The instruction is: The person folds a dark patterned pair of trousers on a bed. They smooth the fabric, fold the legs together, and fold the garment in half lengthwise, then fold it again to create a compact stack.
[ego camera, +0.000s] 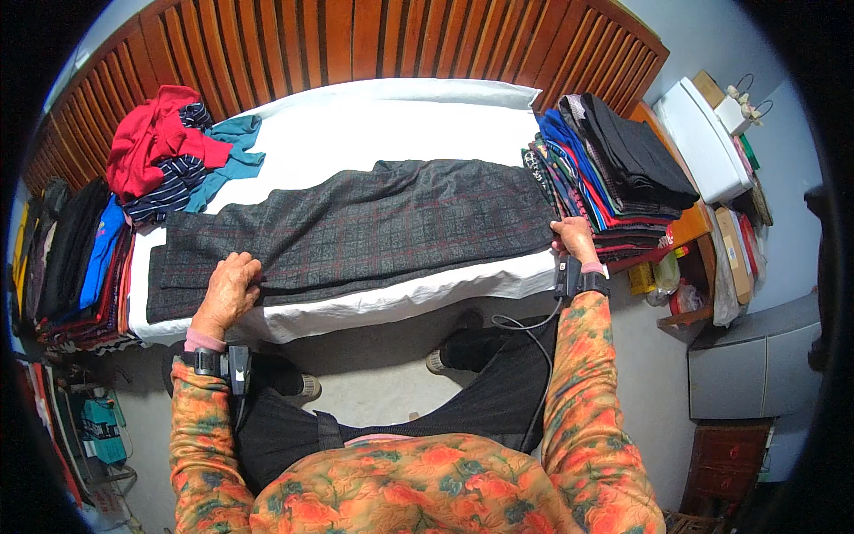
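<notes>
A pair of dark grey plaid trousers (373, 220) with thin red lines lies lengthwise across a white sheet (400, 127), one leg roughly over the other. My left hand (230, 290) rests on the near edge of the cloth toward the leg ends, its fingers curled; whether they pinch the fabric is hard to see. At the right end, my right hand (574, 237) grips the near corner of the trousers between thumb and fingers. Soft wrinkles run along the far edge of the cloth.
Right of the trousers rises a tall stack of folded clothes (627, 153). More folded clothes (73, 247) stand at the left. A loose heap with a red garment (157, 137) lies behind them. A slatted wooden headboard (347, 40) borders the far side.
</notes>
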`<action>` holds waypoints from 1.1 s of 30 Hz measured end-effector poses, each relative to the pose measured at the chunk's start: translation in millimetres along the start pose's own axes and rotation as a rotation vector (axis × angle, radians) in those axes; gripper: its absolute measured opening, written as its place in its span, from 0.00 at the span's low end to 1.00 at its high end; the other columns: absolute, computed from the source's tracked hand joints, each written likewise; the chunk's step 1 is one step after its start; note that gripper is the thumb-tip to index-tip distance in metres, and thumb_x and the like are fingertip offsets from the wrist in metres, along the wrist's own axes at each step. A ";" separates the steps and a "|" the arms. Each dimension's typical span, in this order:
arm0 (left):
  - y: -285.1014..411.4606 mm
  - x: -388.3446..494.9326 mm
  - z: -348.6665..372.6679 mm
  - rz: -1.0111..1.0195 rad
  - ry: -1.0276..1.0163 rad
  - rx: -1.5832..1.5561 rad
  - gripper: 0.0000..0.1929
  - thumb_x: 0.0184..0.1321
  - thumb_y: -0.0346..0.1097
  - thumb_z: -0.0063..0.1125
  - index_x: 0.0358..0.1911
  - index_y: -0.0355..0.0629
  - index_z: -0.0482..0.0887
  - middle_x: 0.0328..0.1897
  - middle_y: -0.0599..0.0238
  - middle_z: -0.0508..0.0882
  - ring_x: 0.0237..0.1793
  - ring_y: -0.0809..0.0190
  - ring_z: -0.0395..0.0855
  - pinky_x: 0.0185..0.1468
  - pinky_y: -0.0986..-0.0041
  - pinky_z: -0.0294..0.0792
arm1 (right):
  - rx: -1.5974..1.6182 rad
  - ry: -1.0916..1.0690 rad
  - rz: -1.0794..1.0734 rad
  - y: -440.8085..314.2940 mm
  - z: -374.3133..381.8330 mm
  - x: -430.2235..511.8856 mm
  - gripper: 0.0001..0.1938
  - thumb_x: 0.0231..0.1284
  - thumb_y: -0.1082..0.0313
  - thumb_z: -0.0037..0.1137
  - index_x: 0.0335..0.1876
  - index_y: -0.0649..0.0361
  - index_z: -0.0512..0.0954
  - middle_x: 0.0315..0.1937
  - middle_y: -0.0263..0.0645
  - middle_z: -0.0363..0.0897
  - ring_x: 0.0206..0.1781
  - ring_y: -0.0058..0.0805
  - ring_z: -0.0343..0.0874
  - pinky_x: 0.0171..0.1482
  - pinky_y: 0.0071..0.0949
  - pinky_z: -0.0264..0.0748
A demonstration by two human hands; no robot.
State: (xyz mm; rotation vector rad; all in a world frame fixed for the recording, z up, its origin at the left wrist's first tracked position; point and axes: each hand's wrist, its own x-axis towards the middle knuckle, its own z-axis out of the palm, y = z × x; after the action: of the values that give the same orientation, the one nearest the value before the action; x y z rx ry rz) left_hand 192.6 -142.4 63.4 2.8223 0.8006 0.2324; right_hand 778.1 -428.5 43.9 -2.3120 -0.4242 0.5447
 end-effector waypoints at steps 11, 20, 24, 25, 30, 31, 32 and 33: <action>-5.2 -1.7 2.6 0.030 0.016 -0.031 0.13 0.46 0.26 0.67 0.35 0.43 0.77 0.38 0.60 0.76 0.45 0.48 0.76 0.49 0.58 0.68 | -0.120 -0.027 -0.131 18.7 13.8 20.4 0.18 0.61 0.59 0.67 0.37 0.73 0.81 0.26 0.46 0.83 0.23 0.35 0.85 0.25 0.35 0.81; -6.4 -0.1 5.2 0.042 0.049 -0.012 0.13 0.46 0.29 0.67 0.36 0.44 0.78 0.39 0.62 0.76 0.46 0.50 0.76 0.51 0.59 0.68 | -0.422 0.159 -0.318 5.1 12.1 15.1 0.17 0.52 0.63 0.70 0.40 0.69 0.80 0.31 0.52 0.85 0.33 0.46 0.86 0.39 0.42 0.80; -4.1 -0.1 6.7 0.039 -0.010 0.007 0.14 0.47 0.30 0.68 0.38 0.44 0.79 0.40 0.62 0.77 0.48 0.50 0.76 0.53 0.59 0.68 | -0.803 0.205 -0.133 -16.7 23.4 -4.5 0.21 0.53 0.62 0.71 0.49 0.66 0.78 0.51 0.56 0.84 0.53 0.51 0.84 0.54 0.46 0.80; -4.1 -0.1 7.2 0.034 -0.010 0.012 0.14 0.47 0.30 0.68 0.38 0.45 0.79 0.40 0.62 0.77 0.48 0.50 0.76 0.53 0.59 0.68 | -0.861 0.278 -0.222 -25.0 30.5 -12.1 0.21 0.54 0.63 0.71 0.50 0.65 0.77 0.51 0.55 0.82 0.54 0.51 0.83 0.54 0.47 0.80; -4.8 1.4 10.1 0.023 -0.035 0.034 0.15 0.47 0.32 0.69 0.38 0.45 0.79 0.41 0.62 0.78 0.49 0.51 0.76 0.53 0.59 0.68 | -0.840 0.399 -0.883 -74.6 70.3 -55.6 0.18 0.54 0.68 0.68 0.49 0.57 0.75 0.49 0.44 0.76 0.55 0.46 0.77 0.53 0.44 0.80; -4.9 1.7 10.4 0.022 -0.034 0.039 0.15 0.47 0.32 0.69 0.38 0.45 0.79 0.41 0.62 0.78 0.48 0.51 0.76 0.53 0.59 0.68 | -0.730 0.300 -1.020 -83.5 85.3 -65.1 0.19 0.54 0.70 0.67 0.52 0.56 0.76 0.49 0.43 0.76 0.55 0.45 0.76 0.55 0.43 0.80; -4.9 2.0 10.6 0.024 -0.031 0.043 0.15 0.47 0.33 0.69 0.38 0.45 0.79 0.41 0.62 0.78 0.48 0.51 0.76 0.53 0.59 0.68 | -0.594 0.150 -1.066 -90.1 102.5 -76.0 0.21 0.55 0.71 0.67 0.55 0.56 0.77 0.53 0.42 0.77 0.58 0.45 0.76 0.59 0.41 0.78; -4.8 2.3 10.6 0.025 -0.031 0.048 0.15 0.47 0.33 0.69 0.38 0.45 0.79 0.41 0.62 0.78 0.48 0.51 0.76 0.53 0.59 0.68 | -0.504 0.051 -1.124 -94.5 119.6 -87.6 0.24 0.54 0.69 0.68 0.59 0.55 0.77 0.59 0.42 0.77 0.64 0.46 0.74 0.66 0.40 0.74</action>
State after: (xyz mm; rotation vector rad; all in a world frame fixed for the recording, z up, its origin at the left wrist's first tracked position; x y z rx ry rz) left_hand 194.3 -138.7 52.2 2.8747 0.7748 0.1755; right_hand 630.3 -334.1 55.0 -2.0554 -1.8155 -0.2127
